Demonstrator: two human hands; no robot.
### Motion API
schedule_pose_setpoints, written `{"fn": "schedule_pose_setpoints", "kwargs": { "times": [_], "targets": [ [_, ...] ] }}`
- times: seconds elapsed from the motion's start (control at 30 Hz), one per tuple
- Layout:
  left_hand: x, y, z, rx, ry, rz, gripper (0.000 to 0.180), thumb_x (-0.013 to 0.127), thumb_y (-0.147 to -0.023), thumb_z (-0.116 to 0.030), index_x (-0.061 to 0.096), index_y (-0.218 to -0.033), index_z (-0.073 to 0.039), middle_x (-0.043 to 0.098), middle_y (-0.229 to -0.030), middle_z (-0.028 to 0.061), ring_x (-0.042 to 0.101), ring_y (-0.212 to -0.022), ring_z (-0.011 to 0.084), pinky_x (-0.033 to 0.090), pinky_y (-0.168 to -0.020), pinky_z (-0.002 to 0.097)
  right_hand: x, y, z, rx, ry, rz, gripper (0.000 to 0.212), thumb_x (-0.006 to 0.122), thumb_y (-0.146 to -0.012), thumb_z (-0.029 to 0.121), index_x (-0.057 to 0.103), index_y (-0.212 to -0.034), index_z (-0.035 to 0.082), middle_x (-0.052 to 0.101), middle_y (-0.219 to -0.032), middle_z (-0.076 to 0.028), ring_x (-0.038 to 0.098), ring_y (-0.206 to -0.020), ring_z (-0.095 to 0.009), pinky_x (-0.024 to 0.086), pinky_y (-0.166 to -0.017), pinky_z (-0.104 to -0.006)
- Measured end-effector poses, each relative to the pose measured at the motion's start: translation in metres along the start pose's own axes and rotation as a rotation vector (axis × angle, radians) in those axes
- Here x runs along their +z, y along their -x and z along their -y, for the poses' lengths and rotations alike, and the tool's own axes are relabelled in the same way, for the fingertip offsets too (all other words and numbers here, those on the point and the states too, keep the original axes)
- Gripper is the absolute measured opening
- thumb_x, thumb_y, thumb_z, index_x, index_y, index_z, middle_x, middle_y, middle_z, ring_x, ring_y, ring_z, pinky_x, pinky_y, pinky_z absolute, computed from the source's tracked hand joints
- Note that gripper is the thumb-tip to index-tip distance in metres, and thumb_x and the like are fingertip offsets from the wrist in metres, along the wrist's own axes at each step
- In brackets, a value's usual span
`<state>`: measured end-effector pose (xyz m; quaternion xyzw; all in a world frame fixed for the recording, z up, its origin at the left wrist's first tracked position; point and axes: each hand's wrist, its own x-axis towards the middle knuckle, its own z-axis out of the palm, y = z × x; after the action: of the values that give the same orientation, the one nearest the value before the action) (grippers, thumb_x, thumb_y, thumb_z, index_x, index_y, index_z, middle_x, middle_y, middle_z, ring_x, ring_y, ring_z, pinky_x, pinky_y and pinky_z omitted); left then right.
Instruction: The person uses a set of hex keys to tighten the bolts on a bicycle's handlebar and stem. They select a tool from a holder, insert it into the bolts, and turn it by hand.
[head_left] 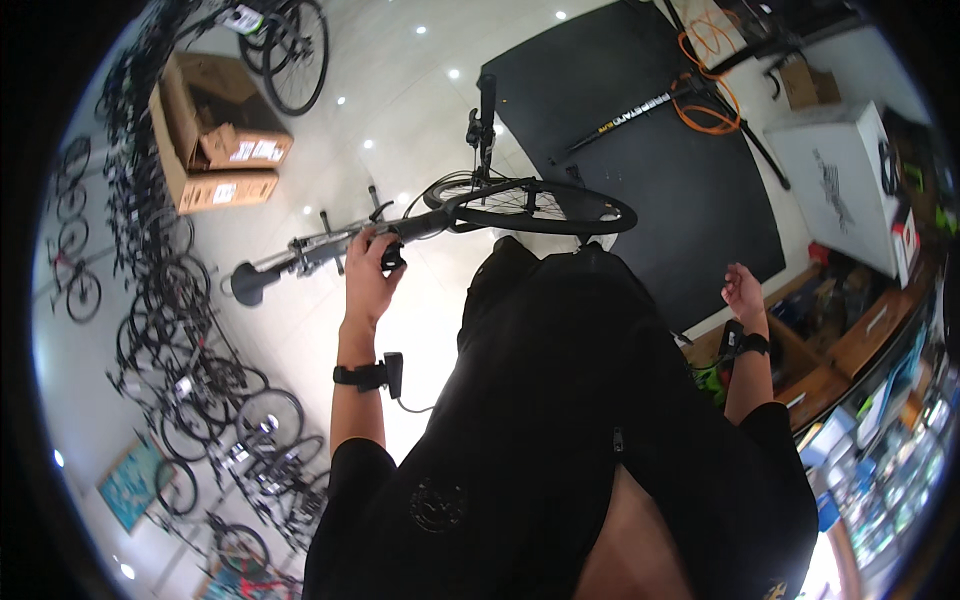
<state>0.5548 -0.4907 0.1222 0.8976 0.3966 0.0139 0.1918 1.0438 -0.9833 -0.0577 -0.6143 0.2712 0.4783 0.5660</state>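
A dark bicycle (432, 222) stretches across in front of me, its saddle (250, 284) at the left and its front wheel (605, 222) by my legs. My left hand (368, 272) reaches to the bicycle's frame, fingers bent over a small black part (393, 257) on its right side. What exactly this part is, I cannot make out. Off to the right, away from the bicycle, my right hand (742, 292) hovers with curled fingers and nothing visible in them. A black handlebar grip (487, 100) points away from me.
Beyond the bicycle lies a black mat (560, 90) bearing a repair stand (640, 108) and an orange hose (712, 122). Cardboard boxes (225, 190) stand far left; many parked bicycles (190, 370) line the left. A wooden drawer cabinet (860, 345) and a white box (830, 180) are at right.
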Motion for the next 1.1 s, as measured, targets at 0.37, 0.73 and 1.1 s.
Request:
{"fn": "schedule_pose_setpoints", "kwargs": {
  "times": [0.37,0.73,1.1],
  "targets": [
    [0.057,0.001,-0.017,-0.142,0.084,-0.533,0.045,0.073,-0.072,-0.008,0.056,-0.114,-0.005,0.062,-0.112,0.0138,0.052,-0.118,0.0370,0.032,-0.104,0.0533,-0.005,-0.029,0.123,-0.094,0.221,0.028,0.019,0.057,-0.095,0.024,0.061,-0.100,0.007,0.059,-0.072,0.000,0.053,-0.055,-0.012,0.047,-0.054,-0.0278],
    [0.073,-0.014,-0.019,-0.290,0.076,-0.670,0.029,0.076,-0.069,-0.010,0.058,-0.093,-0.007,0.064,-0.098,0.0111,0.058,-0.108,0.0330,0.034,-0.102,0.0529,0.131,-0.033,0.240,-0.260,0.952,0.059,0.024,0.058,-0.093,0.028,0.061,-0.099,0.005,0.049,-0.063,0.002,0.046,-0.050,-0.009,0.040,-0.048,-0.0240],
    [0.065,-0.017,-0.034,-0.616,0.262,-0.683,0.030,0.077,-0.076,-0.017,0.062,-0.096,-0.001,0.063,-0.102,0.0138,0.060,-0.094,0.0340,0.050,-0.083,0.0397,0.363,-0.104,0.224,-0.474,1.846,0.868,0.016,0.058,-0.094,0.017,0.057,-0.092,0.001,0.053,-0.069,-0.001,0.052,-0.059,-0.009,0.043,-0.054,-0.0262]
  ]
}}
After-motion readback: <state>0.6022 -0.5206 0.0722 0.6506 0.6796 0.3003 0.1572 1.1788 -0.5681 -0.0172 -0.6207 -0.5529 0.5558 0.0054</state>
